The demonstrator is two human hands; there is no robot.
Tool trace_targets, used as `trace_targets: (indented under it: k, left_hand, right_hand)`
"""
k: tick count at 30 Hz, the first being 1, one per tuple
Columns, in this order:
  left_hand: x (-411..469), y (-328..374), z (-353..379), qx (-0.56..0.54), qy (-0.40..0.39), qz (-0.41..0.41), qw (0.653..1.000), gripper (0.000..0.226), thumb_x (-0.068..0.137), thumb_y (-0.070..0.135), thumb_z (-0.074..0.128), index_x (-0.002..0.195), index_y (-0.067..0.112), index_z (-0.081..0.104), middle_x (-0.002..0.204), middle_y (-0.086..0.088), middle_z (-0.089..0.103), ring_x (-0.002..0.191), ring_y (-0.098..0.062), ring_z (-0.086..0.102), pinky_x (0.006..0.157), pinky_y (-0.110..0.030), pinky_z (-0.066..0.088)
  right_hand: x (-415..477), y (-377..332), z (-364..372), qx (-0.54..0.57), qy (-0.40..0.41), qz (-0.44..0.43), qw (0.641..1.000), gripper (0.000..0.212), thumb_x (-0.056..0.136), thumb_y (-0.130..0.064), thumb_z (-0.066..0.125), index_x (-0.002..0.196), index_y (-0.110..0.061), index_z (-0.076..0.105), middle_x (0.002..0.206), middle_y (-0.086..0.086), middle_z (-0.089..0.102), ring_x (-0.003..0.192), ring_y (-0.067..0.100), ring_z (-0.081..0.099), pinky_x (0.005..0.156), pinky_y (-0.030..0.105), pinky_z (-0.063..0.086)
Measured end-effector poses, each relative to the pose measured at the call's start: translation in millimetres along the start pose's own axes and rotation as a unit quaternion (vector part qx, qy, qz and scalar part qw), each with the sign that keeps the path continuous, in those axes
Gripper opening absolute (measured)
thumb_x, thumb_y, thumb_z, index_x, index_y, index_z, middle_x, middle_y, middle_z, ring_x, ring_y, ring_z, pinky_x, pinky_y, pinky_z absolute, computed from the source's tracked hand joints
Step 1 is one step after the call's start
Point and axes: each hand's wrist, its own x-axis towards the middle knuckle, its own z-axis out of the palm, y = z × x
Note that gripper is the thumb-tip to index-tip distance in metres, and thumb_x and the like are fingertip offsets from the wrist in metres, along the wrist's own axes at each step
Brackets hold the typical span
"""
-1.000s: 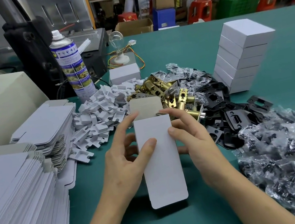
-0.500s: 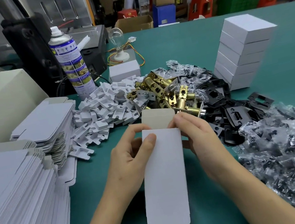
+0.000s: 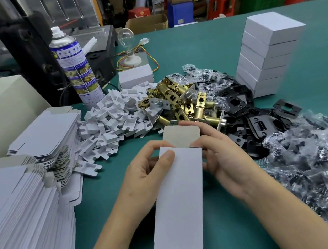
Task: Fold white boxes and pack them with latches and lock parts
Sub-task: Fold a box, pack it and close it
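Left grip clamps the top left corner of a flat white box blank, with the thumb pressed on its white face and the fingers curled behind. Right grip pinches the top right corner, its fingertips at the base of the grey-backed end flap, which stands up beyond the white panel. The blank is held above the green surface, tilted with its lower end toward the person.

Just beyond the flap lies a heap of brass latches, with white plastic inserts to its left and black strike plates to its right. Clear bags of dark parts spread along the right side. A stack of folded white boxes stands at the far right, well apart from both grips. Stacks of flat blanks sit on the left, and a spray can stands behind the inserts.
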Motion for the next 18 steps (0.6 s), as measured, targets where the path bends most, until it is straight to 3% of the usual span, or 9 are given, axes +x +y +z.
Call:
trace_targets:
  k: [4, 10, 14, 18]
  left_hand:
    - [-0.1, -0.6, -0.7, 0.013, -0.003, -0.003, 1.0, 0.04, 0.088, 0.063, 0.062, 0.118, 0.038, 0.069, 0.089, 0.003, 0.073, 0.074, -0.014, 0.067, 0.064, -0.033, 0.056]
    - [-0.5, 0.6, -2.9, 0.038, -0.008, 0.006, 0.999, 0.037, 0.09, 0.061, 0.06, 0.118, 0.039, 0.071, 0.094, -0.009, 0.071, 0.075, -0.014, 0.064, 0.066, -0.032, 0.053]
    - [-1.4, 0.4, -3.5, 0.048, -0.017, 0.002, 0.999, 0.04, 0.09, 0.064, 0.058, 0.119, 0.039, 0.071, 0.096, -0.014, 0.071, 0.076, -0.016, 0.064, 0.069, -0.04, 0.052]
    - [0.5, -0.9, -2.2, 0.052, 0.013, 0.02, 0.998, 0.029, 0.092, 0.059, 0.06, 0.118, 0.048, 0.065, 0.088, -0.005, 0.075, 0.071, -0.014, 0.063, 0.065, -0.035, 0.051]
  right_hand:
    - [1.1, 3.1, -1.2, -0.028, 0.016, -0.004, 0.999, 0.04, 0.092, -0.002, 0.057, 0.116, -0.029, 0.073, 0.119, 0.007, 0.075, 0.096, 0.022, 0.071, 0.074, 0.038, 0.058]
    - [0.5, 3.2, -2.1, -0.058, 0.033, -0.013, 0.998, 0.039, 0.092, -0.001, 0.065, 0.11, -0.033, 0.078, 0.104, 0.004, 0.079, 0.088, 0.022, 0.076, 0.07, 0.034, 0.063]
    - [0.0, 2.0, -1.2, -0.086, 0.05, -0.022, 0.995, 0.041, 0.09, 0.003, 0.063, 0.106, -0.031, 0.079, 0.098, 0.005, 0.079, 0.081, 0.021, 0.075, 0.065, 0.03, 0.06]
    - [-1.2, 0.5, 1.9, -0.114, 0.042, -0.044, 0.992, 0.038, 0.095, -0.003, 0.056, 0.107, -0.031, 0.08, 0.087, 0.008, 0.064, 0.079, 0.017, 0.07, 0.069, 0.034, 0.062]
